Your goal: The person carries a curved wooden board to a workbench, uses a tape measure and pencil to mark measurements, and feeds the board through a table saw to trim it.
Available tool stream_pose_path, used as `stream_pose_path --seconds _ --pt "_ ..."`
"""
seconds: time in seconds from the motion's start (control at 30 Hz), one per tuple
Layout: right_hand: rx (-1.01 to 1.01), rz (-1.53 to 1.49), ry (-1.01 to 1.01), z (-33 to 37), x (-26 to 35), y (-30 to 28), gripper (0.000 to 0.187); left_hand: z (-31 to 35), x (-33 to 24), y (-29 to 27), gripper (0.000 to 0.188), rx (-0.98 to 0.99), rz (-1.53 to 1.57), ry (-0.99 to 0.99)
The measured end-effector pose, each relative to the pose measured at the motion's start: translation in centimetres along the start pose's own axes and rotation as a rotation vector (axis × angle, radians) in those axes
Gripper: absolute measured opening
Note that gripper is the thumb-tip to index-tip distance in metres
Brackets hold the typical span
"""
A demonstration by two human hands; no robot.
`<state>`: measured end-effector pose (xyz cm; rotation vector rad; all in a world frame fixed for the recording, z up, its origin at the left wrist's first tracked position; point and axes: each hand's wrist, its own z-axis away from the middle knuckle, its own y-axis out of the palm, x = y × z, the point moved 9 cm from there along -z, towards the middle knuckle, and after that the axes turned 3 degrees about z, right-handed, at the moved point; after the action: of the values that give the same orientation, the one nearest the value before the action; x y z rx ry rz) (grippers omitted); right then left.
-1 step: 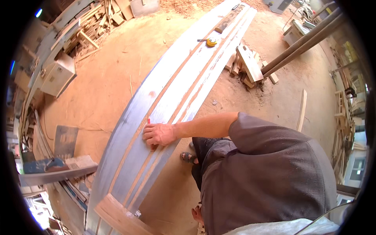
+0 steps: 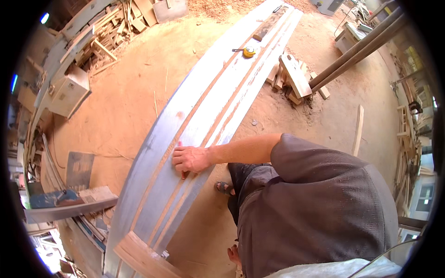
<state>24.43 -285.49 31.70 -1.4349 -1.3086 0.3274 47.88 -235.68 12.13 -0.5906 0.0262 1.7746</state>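
Observation:
My right hand (image 2: 191, 160) rests on a long pale grey board (image 2: 160, 178) with brown stripes along it. Its fingers are curled around a thin red pencil-like stick (image 2: 180, 144), mostly covered by the hand. My left hand (image 2: 234, 254) hangs low beside my body, only partly showing; its visible fingers look slightly apart with nothing seen in them. Farther up the board lie a yellow tape measure (image 2: 249, 52) and a dark, worn strip of wood (image 2: 269, 25). Across the near end sits a curved wooden piece (image 2: 141, 252).
Wood offcuts (image 2: 296, 78) are heaped right of the board, by two brown poles (image 2: 357, 51). A loose batten (image 2: 358, 129) lies on the floor. At left stand a pale box (image 2: 69, 90) and a blue tool (image 2: 53, 198). Scrap wood (image 2: 116, 28) is piled at the far left.
My right hand has shifted slightly to the right on the board, toward my body, with the red stick still in it. The view has moved a little; my left hand looks nearly unmoved.

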Motion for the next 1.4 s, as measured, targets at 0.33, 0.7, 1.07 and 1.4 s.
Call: stream_pose_path --seconds 0.33,0.7,1.07,1.4 --pt "0.001 0.64 0.666 20.7 -19.2 -20.5 0.029 2.4 -13.8 15.2 0.042 0.077 -0.481 0.332" --pt "0.083 0.68 0.749 36.7 -35.8 -33.6 0.03 10.3 -23.8 25.6 0.037 0.051 -0.561 0.66" --pt "-0.008 1.039 0.73 31.4 -39.4 -33.1 0.031 15.9 -11.1 18.0 0.055 -0.496 0.012 0.268" --pt "0.159 -0.178 -0.344 -12.9 4.6 0.1 0.025 15.3 4.1 1.1 0.047 -0.803 1.751 0.424"
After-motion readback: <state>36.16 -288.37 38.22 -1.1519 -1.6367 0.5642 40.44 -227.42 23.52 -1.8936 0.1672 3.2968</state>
